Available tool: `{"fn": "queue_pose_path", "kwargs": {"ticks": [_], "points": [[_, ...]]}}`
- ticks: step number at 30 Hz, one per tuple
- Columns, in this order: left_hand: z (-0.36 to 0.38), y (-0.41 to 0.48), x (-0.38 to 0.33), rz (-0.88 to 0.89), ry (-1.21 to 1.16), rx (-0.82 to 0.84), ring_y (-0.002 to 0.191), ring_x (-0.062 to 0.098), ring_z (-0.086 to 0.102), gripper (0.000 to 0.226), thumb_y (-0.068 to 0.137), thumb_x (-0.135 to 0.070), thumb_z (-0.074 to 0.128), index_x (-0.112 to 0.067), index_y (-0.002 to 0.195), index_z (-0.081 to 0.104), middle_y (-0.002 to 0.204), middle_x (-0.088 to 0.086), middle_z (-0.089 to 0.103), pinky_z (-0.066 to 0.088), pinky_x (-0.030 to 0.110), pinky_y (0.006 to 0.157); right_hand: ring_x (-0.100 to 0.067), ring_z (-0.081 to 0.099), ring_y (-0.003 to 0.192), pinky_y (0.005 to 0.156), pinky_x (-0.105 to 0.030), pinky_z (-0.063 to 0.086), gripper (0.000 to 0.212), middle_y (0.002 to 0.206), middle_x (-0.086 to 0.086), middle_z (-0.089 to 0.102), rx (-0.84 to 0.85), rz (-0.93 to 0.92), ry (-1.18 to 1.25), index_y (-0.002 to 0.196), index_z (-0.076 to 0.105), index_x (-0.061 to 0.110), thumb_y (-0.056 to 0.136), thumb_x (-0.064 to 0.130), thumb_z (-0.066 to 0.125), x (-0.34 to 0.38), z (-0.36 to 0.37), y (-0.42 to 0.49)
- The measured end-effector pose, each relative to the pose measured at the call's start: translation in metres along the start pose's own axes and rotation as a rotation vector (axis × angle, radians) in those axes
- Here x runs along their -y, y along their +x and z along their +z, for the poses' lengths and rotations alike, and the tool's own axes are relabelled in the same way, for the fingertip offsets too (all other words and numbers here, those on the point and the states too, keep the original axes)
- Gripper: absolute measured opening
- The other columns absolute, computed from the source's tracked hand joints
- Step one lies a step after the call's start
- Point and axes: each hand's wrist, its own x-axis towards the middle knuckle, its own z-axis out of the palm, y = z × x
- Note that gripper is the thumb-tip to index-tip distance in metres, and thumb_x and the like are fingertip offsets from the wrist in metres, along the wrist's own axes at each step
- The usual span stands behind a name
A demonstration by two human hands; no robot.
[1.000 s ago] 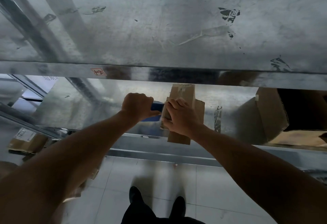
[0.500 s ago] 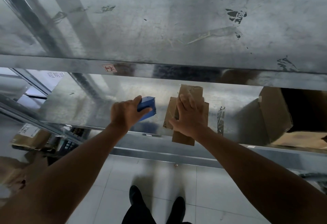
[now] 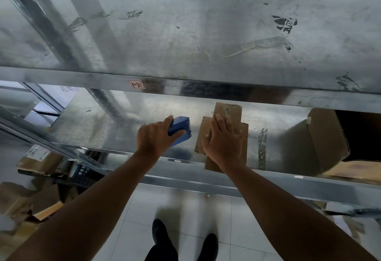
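A person's left hand [image 3: 153,137] grips a blue handheld device [image 3: 181,130], now drawn clear to the left of the flat cardboard parcel [image 3: 228,112] it touched a second earlier. The right hand [image 3: 223,143], its fingers since straightened, presses the parcel on the metal shelf [image 3: 103,124].

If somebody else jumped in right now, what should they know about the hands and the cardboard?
Left hand grips the blue handheld tool, beside the cardboard pieces but apart from them.
Right hand presses flat on those pieces, which lie on the metal shelf.
Done: the cardboard is pinned down.
Left: probably bringing the tool to it.
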Motion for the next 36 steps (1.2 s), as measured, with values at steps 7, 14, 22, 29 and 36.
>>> {"fn": "queue_pose_path", "kwargs": {"ticks": [7,14,22,29,36], "points": [[0.021,-0.012,0.021,-0.083,-0.124,0.016,0.061,0.027,0.069,0.055,0.086,-0.048,0.071,-0.011,0.126,0.066,0.077,0.008,0.074,0.052,0.030,0.056,-0.031,0.039,0.145,0.098,-0.067,0.046,0.048,0.154,-0.004,0.047,0.011,0.049,-0.014,0.136,0.050,0.022,0.094,0.042,0.055,0.002,0.006,0.005],[0.026,-0.026,0.056,-0.228,-0.191,0.174,0.092,0.029,0.063,0.058,0.100,-0.033,0.050,-0.015,0.154,0.034,0.105,0.011,0.069,0.051,0.041,0.081,-0.030,0.040,0.145,0.100,-0.064,0.042,0.055,0.154,-0.004,0.047,0.004,-0.019,-0.009,0.139,0.053,0.019,0.092,0.044,0.064,0.026,0.001,0.000],[0.023,-0.030,0.138,-0.373,-0.126,0.255,0.092,0.029,0.066,0.059,0.101,-0.042,0.051,-0.018,0.152,0.036,0.104,0.011,0.070,0.052,0.037,0.075,-0.030,0.038,0.147,0.099,-0.063,0.041,0.060,0.155,-0.005,0.046,0.059,-0.091,0.007,0.141,0.054,0.018,0.088,0.041,0.069,0.103,0.013,0.006],[0.049,-0.017,0.172,-0.426,-0.013,0.255,0.049,0.027,0.062,0.038,0.080,-0.042,0.077,-0.017,0.107,0.067,0.058,0.006,0.065,0.038,0.025,0.046,-0.029,0.040,0.147,0.097,-0.063,0.042,0.058,0.153,-0.006,0.049,0.062,-0.100,-0.053,0.139,0.056,0.018,0.087,0.038,0.069,0.155,0.036,-0.001],[0.069,-0.017,0.168,-0.488,-0.206,0.203,0.070,0.029,0.066,0.038,0.093,-0.046,0.057,-0.019,0.120,0.058,0.071,0.006,0.067,0.043,0.033,0.061,-0.029,0.039,0.147,0.093,-0.062,0.045,0.059,0.153,-0.006,0.049,0.011,-0.093,-0.046,0.139,0.056,0.017,0.086,0.045,0.055,0.157,0.045,-0.002]]}}
